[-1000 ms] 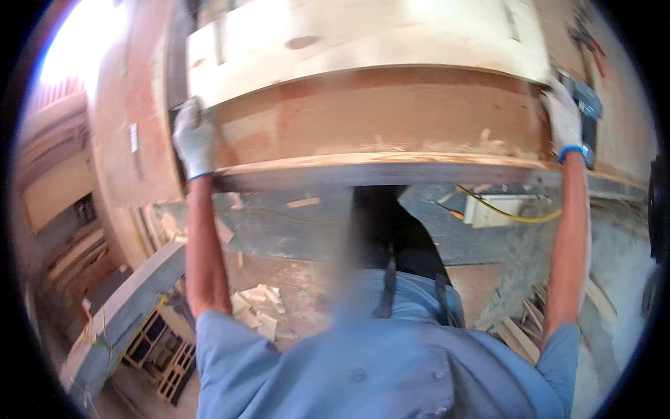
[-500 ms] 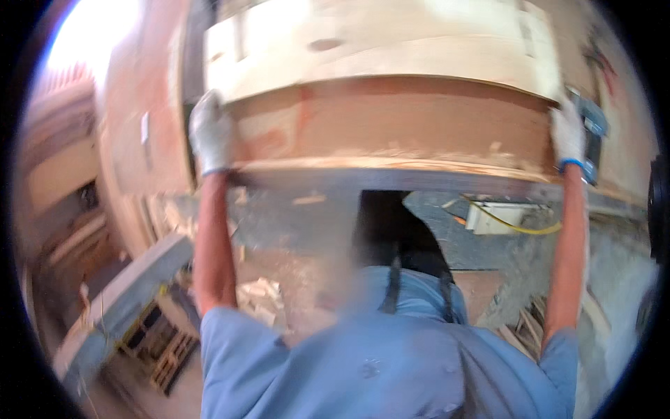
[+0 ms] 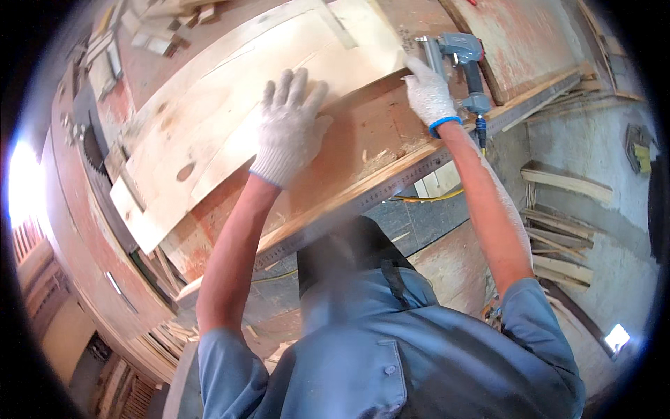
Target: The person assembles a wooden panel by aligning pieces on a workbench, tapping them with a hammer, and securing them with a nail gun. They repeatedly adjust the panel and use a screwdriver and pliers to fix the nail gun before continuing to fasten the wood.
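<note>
The left hand point(image 3: 289, 129) has moved inward, fingers fanned over the board point(image 3: 220, 129) at eleven o'clock, leaving its left end unheld; the right hand point(image 3: 428, 96), grip unclear, sits at one o'clock beside the nail gun point(image 3: 461, 50).

Wood offcuts point(image 3: 150, 43) are scattered toward the far edge of the bench point(image 3: 534, 59). A toothed saw blade point(image 3: 91, 150) is seen past its left end; past its right end, wood lengths point(image 3: 569, 183) are stacked.
</note>
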### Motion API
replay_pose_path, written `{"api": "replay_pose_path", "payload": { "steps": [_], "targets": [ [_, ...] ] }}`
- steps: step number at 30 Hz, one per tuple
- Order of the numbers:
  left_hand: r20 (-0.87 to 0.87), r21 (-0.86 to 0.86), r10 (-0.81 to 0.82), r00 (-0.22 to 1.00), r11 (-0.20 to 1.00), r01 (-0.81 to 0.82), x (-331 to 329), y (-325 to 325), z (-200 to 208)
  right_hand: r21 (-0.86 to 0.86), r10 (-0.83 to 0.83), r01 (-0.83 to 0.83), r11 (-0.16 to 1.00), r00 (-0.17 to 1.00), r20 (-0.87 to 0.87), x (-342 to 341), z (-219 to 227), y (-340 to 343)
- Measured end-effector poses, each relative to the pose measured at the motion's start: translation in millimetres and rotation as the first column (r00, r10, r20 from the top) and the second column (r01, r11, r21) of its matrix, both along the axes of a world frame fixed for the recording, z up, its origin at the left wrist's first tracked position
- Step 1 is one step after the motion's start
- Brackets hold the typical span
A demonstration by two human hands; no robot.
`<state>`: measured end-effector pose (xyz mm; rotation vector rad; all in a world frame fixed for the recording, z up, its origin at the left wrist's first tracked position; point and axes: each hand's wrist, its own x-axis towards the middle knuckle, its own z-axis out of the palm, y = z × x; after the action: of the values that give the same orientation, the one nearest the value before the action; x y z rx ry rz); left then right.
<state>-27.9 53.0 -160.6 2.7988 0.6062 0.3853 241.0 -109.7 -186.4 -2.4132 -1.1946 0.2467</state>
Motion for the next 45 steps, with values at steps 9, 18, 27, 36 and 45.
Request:
{"api": "replay_pose_path", "payload": {
  "steps": [9,18,27,36,45],
  "targets": [
    [-0.059,0.018,-0.103,0.993,0.994,0.105,45.3,-0.8,-3.9,-0.029,-0.073,0.068,0.997,0.966,-0.248,-11.8,68.5,-4.9],
    [-0.259,0.021,-0.108,0.96,0.993,0.117,57.9,-6.5,3.5,-0.049,-0.179,0.188,0.981,0.972,0.152,13.9,76.0,-65.0],
    [-0.274,0.011,-0.082,0.958,0.996,0.088,55.7,-5.9,-5.3,-0.134,-0.431,0.469,0.873,0.611,-0.665,110.8,41.3,-71.4],
    [-0.229,0.02,-0.037,0.973,0.999,0.042,52.1,-4.5,0.9,-0.127,-0.156,0.09,0.988,0.522,-0.839,137.9,126.1,-40.5],
    [-0.077,0.04,-0.022,0.997,0.999,0.026,39.0,-3.5,-19.0,-0.441,0.219,-0.452,0.775,0.847,-0.484,93.1,183.9,15.5]
  ]
}}
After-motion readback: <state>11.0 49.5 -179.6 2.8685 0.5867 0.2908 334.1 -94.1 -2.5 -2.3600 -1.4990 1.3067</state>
